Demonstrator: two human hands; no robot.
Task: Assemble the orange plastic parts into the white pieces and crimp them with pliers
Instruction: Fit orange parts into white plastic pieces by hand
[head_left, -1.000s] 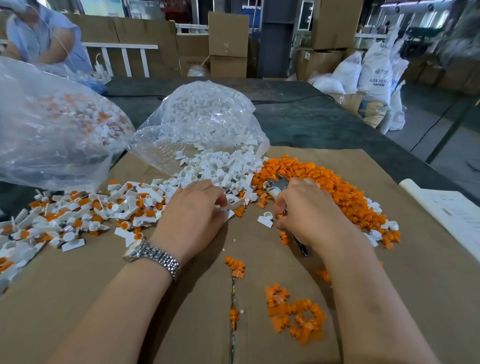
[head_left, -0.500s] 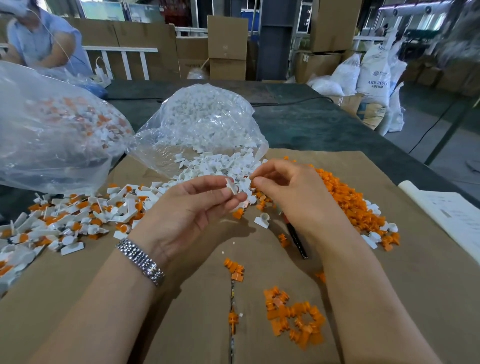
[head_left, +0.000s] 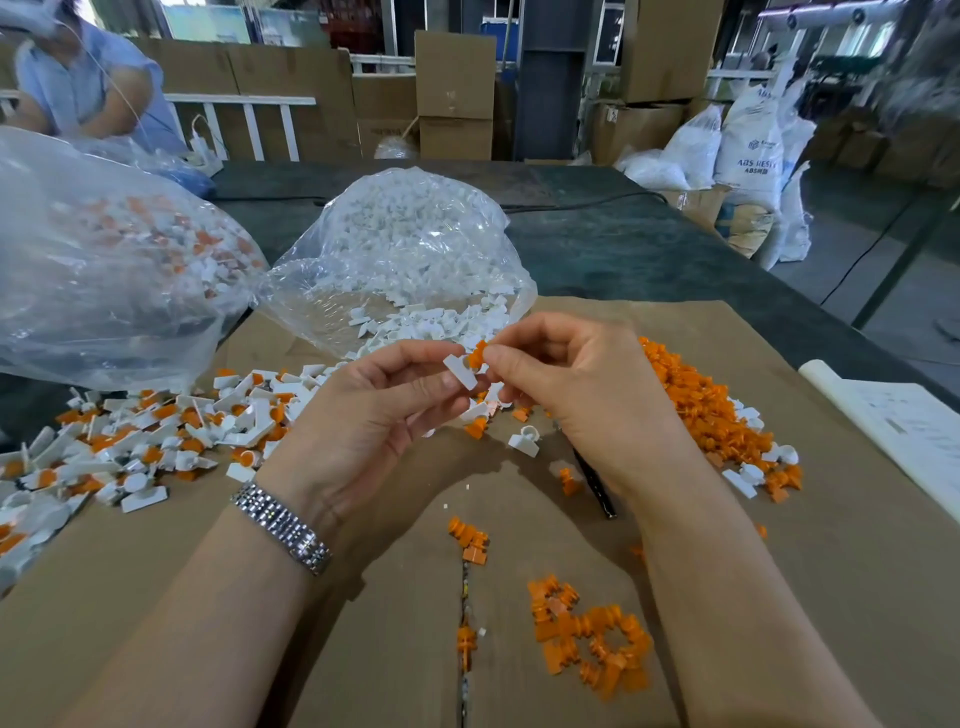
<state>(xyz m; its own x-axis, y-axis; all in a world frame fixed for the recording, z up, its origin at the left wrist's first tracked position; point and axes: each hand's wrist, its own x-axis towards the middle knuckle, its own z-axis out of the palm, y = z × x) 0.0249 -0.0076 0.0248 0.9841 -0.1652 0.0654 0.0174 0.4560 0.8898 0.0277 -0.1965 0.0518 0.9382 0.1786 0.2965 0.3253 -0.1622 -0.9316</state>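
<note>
Orange insert meets white piece, held up over the cardboard

The left hand (head_left: 384, 410) pinches a small flat white plastic piece (head_left: 461, 371) between thumb and fingertips, lifted clear of the brown cardboard sheet (head_left: 857, 571) and turned toward the other hand, presumably so its socket faces the incoming part. The right hand (head_left: 587, 395) pinches a small orange plastic part (head_left: 477, 355) at its fingertips; the two pieces touch, and whether the orange one is already seated cannot be told. Holding both up near eye level likely makes the tiny fit easier to judge.

Supplies lie within reach on each side: a heap of loose orange parts (head_left: 696, 400) just right of the right hand, and a clear plastic bag spilling white pieces (head_left: 405, 260) straight ahead. To the left is a spread of white pieces with orange already in them (head_left: 156, 441), apparently finished work pushed aside, with a second clear bag of mixed pieces (head_left: 104, 260) behind it. A dark slim handle, probably the pliers (head_left: 595, 486), lies on the cardboard under the right wrist, close by for the crimp that seems to come next. A small cluster of orange bits (head_left: 592, 639) sits near the person
</note>
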